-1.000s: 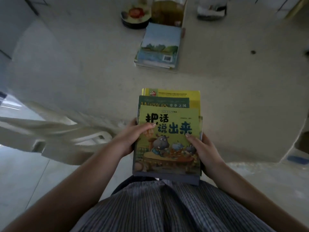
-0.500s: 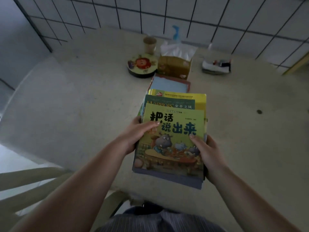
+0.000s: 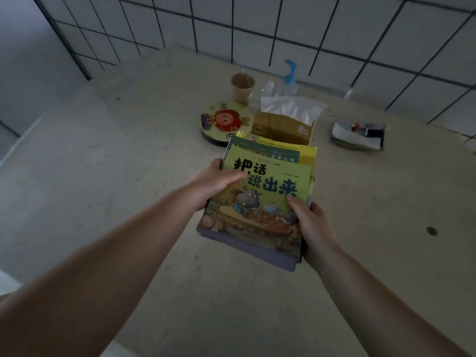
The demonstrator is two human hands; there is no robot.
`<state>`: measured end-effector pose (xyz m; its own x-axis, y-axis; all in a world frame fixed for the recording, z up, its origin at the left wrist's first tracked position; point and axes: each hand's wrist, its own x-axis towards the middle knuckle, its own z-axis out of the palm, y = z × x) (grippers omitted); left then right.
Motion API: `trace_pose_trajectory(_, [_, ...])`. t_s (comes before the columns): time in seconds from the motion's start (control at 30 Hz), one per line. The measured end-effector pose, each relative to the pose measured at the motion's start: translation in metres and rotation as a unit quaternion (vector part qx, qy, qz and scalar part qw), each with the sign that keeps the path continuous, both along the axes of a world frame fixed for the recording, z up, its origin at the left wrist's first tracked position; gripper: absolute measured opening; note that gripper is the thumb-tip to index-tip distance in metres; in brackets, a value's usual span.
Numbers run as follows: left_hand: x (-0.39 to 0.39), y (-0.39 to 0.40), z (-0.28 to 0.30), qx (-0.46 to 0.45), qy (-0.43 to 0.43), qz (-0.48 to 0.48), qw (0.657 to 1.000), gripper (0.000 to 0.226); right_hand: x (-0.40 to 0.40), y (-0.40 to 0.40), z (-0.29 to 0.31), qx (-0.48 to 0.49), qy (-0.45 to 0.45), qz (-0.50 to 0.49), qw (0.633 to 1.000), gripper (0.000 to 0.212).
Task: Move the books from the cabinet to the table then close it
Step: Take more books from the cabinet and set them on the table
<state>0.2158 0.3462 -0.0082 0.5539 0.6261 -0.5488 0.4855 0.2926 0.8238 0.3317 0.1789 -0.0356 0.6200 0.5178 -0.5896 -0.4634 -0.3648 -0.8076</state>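
I hold a stack of several children's books (image 3: 260,202) over the pale round table (image 3: 103,189). The top book has a yellow-green cover with large dark characters and cartoon animals. My left hand (image 3: 213,182) grips the stack's left edge with the thumb on the cover. My right hand (image 3: 309,222) grips the right edge, thumb on top. The books that lay on the table earlier are hidden under the stack. I cannot tell whether the stack touches them. The cabinet is out of view.
Behind the stack stand a round cartoon tin (image 3: 225,122), a yellow tissue box (image 3: 283,124), a paper cup (image 3: 242,87) and a blue-topped pump bottle (image 3: 289,78). A small pile of items (image 3: 358,134) lies at the right. A tiled wall (image 3: 283,27) backs the table.
Both hands have carried the stack forward from in front of my body to over the table, covering the books that lay there. The view has tilted up to the wall.
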Motion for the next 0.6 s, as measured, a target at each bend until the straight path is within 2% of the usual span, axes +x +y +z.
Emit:
trace_pose_trajectory(0.23, [0.02,0.013,-0.023,0.041,0.033,-0.035,0.998,0.053,0.017,0.012,-0.013,-0.014,-0.022,0.001,1.0,0.017])
trace_pose_trajectory(0.33, [0.022,0.015,-0.026,0.141,0.075,-0.064,0.985,0.049,0.018,0.011,-0.015,-0.02,-0.083,0.029,0.996,0.015])
trace_pose_trajectory(0.4, [0.022,0.019,-0.023,0.165,0.089,-0.062,0.98,0.056,0.018,0.011,-0.013,-0.034,-0.13,0.057,0.989,0.018])
trace_pose_trajectory(0.5, [0.021,0.022,-0.02,0.139,0.083,-0.056,0.985,0.063,0.019,0.012,-0.013,-0.078,-0.195,0.082,0.974,0.026])
trace_pose_trajectory(0.6, [0.012,0.012,-0.023,0.115,0.052,-0.047,0.991,0.077,0.022,0.008,-0.013,-0.098,-0.206,0.105,0.968,0.061])
